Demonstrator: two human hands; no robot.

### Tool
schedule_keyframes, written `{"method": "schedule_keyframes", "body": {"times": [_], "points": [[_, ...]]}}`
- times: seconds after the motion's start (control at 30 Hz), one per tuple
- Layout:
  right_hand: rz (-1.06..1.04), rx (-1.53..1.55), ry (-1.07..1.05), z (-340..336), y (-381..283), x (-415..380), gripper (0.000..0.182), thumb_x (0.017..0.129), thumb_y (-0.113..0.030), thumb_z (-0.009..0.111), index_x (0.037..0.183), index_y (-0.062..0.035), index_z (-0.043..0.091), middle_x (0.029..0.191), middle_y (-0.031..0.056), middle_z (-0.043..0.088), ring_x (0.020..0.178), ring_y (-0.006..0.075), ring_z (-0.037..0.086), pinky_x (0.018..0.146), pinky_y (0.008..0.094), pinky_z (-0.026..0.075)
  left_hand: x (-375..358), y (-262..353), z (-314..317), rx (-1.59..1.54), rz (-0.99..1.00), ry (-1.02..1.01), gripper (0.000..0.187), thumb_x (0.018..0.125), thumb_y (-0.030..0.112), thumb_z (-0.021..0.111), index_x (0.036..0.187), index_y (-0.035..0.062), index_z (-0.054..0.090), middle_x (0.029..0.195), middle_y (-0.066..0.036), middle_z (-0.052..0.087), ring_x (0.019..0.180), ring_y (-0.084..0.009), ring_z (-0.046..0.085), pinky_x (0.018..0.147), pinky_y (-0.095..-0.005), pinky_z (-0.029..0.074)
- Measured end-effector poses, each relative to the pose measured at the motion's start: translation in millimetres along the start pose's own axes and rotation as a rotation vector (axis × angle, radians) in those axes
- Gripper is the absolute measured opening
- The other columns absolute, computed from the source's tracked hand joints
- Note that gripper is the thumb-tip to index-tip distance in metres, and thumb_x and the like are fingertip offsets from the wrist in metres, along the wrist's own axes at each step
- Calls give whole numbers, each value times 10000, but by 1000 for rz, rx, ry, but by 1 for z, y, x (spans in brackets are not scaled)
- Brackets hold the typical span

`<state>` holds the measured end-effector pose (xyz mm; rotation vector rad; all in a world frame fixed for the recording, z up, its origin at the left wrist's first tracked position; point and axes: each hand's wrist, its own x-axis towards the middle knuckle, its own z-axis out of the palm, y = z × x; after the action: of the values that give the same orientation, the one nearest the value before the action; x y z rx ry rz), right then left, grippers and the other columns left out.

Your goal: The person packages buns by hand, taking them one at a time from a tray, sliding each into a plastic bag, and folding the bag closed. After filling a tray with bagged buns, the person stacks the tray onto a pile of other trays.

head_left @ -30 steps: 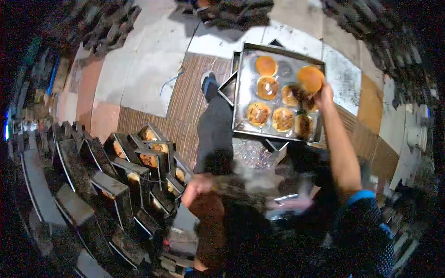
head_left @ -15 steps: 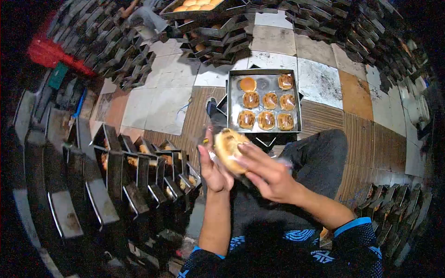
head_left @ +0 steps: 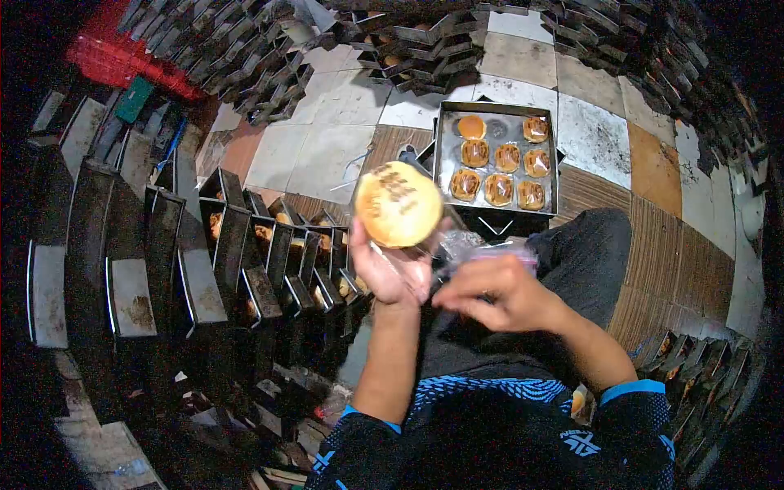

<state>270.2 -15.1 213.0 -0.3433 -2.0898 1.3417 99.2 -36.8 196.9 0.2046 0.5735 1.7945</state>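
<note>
My left hand [head_left: 390, 271] holds up a round golden bun [head_left: 398, 204] with dark topping streaks, its flat face turned toward me. My right hand [head_left: 495, 294] pinches a clear plastic wrapper [head_left: 482, 249] just right of the bun, above my lap. Beyond them, a square metal tray [head_left: 445, 143] sits on the floor with several topped buns [head_left: 498, 188] in rows and one plain bun [head_left: 471, 126] at its far left corner.
Dark metal baking pans [head_left: 204, 269] stand on edge in rows to my left, some with buns inside. More stacked pans [head_left: 425, 49] ring the far side and right. Tiled and striped floor [head_left: 318, 155] lies between. My dark trouser leg [head_left: 588, 253] stretches right.
My right hand carried a bun from the tray to my left hand. The left hand now holds it alone, raised, while the right hand has dropped to the plastic wrapper.
</note>
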Motion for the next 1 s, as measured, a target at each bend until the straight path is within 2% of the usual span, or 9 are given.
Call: {"method": "schedule_keyframes", "body": {"times": [0.17, 0.3, 0.4, 0.43, 0.57, 0.7, 0.8, 0.97, 1.0], "points": [[-69, -107, -90, 3, 1, 20, 162, 810, -123, 684, 875, 8, 613, 828, 175, 612, 821, 353, 616, 728, 425, 490, 3, -5, 11, 321, -68, 30, 566, 922, 426, 464, 1320, 23, 461, 1229, -161, 593, 1049, -301, 627, 838, -488, 552], [-247, 552, -828, -26, -16, 15, 131, 897, -95, 606, 833, 16, 631, 796, 128, 616, 761, 287, 621, 675, 364, 493, 14, 23, -18, -76, -219, 52, 610, 869, 503, 476, 1299, 71, 499, 1210, -166, 600, 1000, -340, 634, 707, -418, 576], [326, -139, -139, -25, 16, 6, 189, 780, -141, 709, 910, -8, 674, 938, 171, 655, 932, 347, 630, 811, 366, 502, 12, 23, -33, -90, -268, 73, 676, 861, 508, 460, 1363, 55, 439, 1304, -211, 525, 1064, -378, 582, 726, -435, 560], [153, -452, 348, -7, 37, 3, 234, 746, -178, 750, 926, -42, 686, 967, 141, 652, 976, 342, 614, 822, 390, 498, 11, 19, -42, -100, -333, 21, 670, 875, 502, 450, 1372, 53, 425, 1307, -215, 522, 1092, -381, 573, 723, -433, 565], [-260, -481, 554, -6, 24, 13, 189, 669, -86, 792, 831, -47, 703, 844, 86, 641, 790, 248, 595, 753, 340, 486, -32, -23, -12, -47, -379, 155, 594, 985, 494, 367, 1417, 86, 379, 1358, -123, 502, 1187, -309, 536, 830, -363, 550], [68, -118, 772, 7, 36, 14, 96, 773, -52, 744, 861, -21, 720, 786, 84, 648, 729, 172, 602, 659, 279, 478, -27, -59, -61, 827, 555, 39, 465, 1007, 352, 446, 1309, -1, 472, 1239, -143, 561, 1071, -221, 575, 877, -354, 496], [285, 157, 687, 5, 37, 14, 95, 845, -94, 705, 864, -2, 720, 829, 77, 665, 772, 137, 606, 678, 262, 477, -23, -21, -71, 1240, 758, 24, 122, 919, 83, 582, 871, -25, 615, 863, -131, 663, 867, -221, 638, 830, -350, 502], [-253, -424, 603, -3, 44, 33, 162, 715, -70, 773, 869, -50, 728, 817, 97, 631, 708, 223, 610, 650, 320, 485, -11, 31, -74, 1314, 1079, 21, 75, 807, 67, 688, 865, 24, 668, 911, -107, 644, 873, -244, 612, 774, -339, 490], [-68, -364, 583, 6, 71, 36, 133, 736, -65, 760, 860, -38, 721, 819, 105, 634, 713, 232, 618, 650, 323, 490, -10, 35, -82, 1533, 1106, -5, 83, 781, 74, 708, 850, 34, 686, 910, -99, 640, 862, -245, 605, 753, -335, 484]]}}
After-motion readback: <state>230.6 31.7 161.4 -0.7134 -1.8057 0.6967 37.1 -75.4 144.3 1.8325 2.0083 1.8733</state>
